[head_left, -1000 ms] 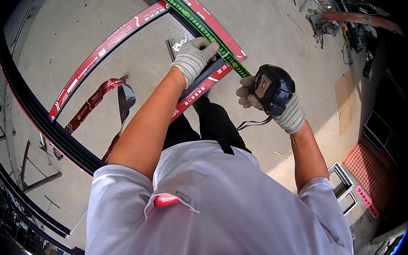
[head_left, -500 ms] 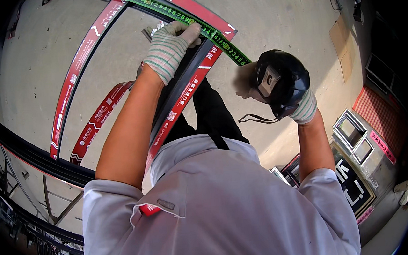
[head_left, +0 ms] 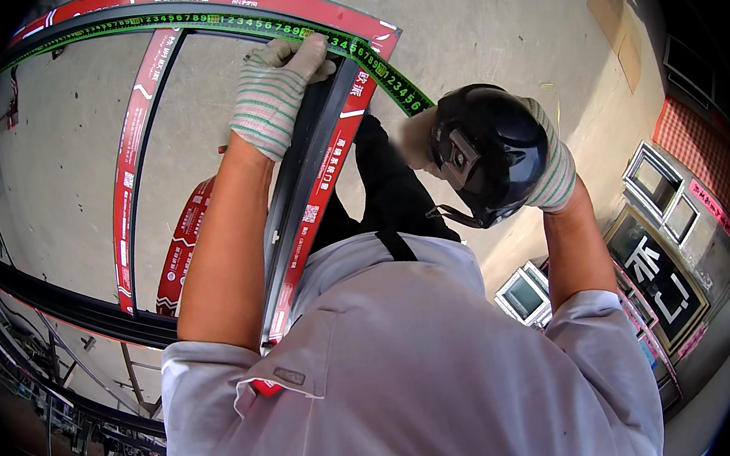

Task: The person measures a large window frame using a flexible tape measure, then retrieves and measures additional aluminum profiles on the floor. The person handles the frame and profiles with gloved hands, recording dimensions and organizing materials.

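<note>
My right hand, in a striped knit glove with bare fingertips, is closed around the black case of a tape measure. A metal clip and a wrist strap show on the case; a blurred patch hides part of the fingers. The green tape blade runs from it along the upper bar of a dark door or window frame covered in red printed film. My left hand, gloved the same way, pinches the blade's lower edge by the frame's near right corner. The tape's far end is too small to make out.
A red-filmed crossbar divides the frame, and a curved red strip shows beneath my left arm. Metal stands and racks are at lower left. Cardboard, small window samples and a black sign board lie right.
The view has turned, so more of the frame and tape shows at the left. My left hand keeps its pinch near the corner, and my right hand still holds the tape case, slightly tilted.
</note>
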The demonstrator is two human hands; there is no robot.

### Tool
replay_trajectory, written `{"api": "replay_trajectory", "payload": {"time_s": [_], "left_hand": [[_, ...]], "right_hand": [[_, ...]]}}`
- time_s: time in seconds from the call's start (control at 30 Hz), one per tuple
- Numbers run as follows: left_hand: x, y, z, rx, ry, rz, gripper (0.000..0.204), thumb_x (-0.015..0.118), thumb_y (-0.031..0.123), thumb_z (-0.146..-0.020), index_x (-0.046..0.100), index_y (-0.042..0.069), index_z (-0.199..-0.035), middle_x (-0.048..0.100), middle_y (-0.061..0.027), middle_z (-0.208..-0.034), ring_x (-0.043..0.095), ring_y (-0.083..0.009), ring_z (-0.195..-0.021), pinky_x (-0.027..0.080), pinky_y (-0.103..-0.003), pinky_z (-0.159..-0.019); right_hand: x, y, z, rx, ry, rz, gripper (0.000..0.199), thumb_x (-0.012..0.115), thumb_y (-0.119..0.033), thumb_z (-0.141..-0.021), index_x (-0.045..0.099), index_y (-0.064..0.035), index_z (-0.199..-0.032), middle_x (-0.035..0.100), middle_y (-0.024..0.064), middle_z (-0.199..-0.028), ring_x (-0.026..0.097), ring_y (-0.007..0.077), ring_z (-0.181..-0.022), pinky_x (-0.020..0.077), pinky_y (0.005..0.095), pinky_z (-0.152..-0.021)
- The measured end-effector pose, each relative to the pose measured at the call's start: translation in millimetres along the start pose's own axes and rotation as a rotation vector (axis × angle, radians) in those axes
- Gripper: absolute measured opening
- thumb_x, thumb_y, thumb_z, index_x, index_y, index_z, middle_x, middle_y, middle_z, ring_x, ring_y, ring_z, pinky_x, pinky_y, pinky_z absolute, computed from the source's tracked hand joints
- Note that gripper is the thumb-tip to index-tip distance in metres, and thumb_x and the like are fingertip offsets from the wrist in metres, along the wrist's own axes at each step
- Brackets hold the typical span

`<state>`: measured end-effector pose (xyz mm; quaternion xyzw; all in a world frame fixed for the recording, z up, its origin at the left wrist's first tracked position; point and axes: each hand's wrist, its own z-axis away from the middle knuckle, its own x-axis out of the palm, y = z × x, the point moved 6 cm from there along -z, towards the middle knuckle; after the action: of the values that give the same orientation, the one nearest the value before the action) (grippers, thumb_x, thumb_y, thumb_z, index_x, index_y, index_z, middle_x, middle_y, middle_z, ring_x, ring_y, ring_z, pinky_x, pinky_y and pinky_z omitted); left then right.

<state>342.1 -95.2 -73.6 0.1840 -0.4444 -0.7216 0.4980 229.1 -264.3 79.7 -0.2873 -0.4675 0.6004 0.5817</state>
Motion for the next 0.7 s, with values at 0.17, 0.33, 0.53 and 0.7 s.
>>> {"api": "replay_trajectory", "payload": {"time_s": [0.17,0.33,0.53,0.7], "left_hand": [[1.2,3.6,1.9,-0.011,0.005,-0.014,0.033,0.069,0.033,-0.093,0.071,0.000,-0.090,0.071,-0.0063,-0.080,0.066,-0.0098,-0.075,0.053,-0.024,-0.073],[1.6,-1.9,0.4,-0.038,0.004,0.000,0.031,0.069,0.033,-0.093,0.071,0.001,-0.091,0.071,-0.0053,-0.080,0.065,-0.0089,-0.073,0.052,-0.023,-0.072],[2.3,-1.6,-0.6,-0.014,-0.037,0.020,0.030,0.070,0.031,-0.093,0.071,0.001,-0.092,0.071,-0.0052,-0.083,0.067,-0.0096,-0.076,0.053,-0.023,-0.074],[0.2,-4.4,-2.2,-0.019,-0.053,0.018,0.030,0.070,0.031,-0.093,0.071,0.001,-0.093,0.072,-0.0056,-0.083,0.067,-0.0099,-0.077,0.053,-0.023,-0.075]], "right_hand": [[-24.4,34.4,22.7,0.047,0.130,0.264,0.065,0.086,-0.008,-0.064,0.060,0.0002,-0.123,0.071,0.0112,-0.111,0.069,0.0179,-0.101,0.0550,0.0332,-0.092],[-4.8,21.0,8.6,0.086,0.084,0.157,0.059,0.084,-0.008,-0.067,0.061,0.0009,-0.121,0.071,0.0116,-0.109,0.069,0.0184,-0.100,0.0552,0.0334,-0.092],[-0.3,16.9,3.1,0.123,0.077,0.110,0.051,0.081,-0.008,-0.071,0.063,0.0018,-0.117,0.071,0.0120,-0.108,0.069,0.0189,-0.099,0.0554,0.0336,-0.091],[-0.3,17.0,0.1,0.136,0.069,0.085,0.045,0.079,-0.009,-0.074,0.065,0.0025,-0.115,0.072,0.0124,-0.106,0.070,0.0194,-0.098,0.0556,0.0337,-0.090]]}}
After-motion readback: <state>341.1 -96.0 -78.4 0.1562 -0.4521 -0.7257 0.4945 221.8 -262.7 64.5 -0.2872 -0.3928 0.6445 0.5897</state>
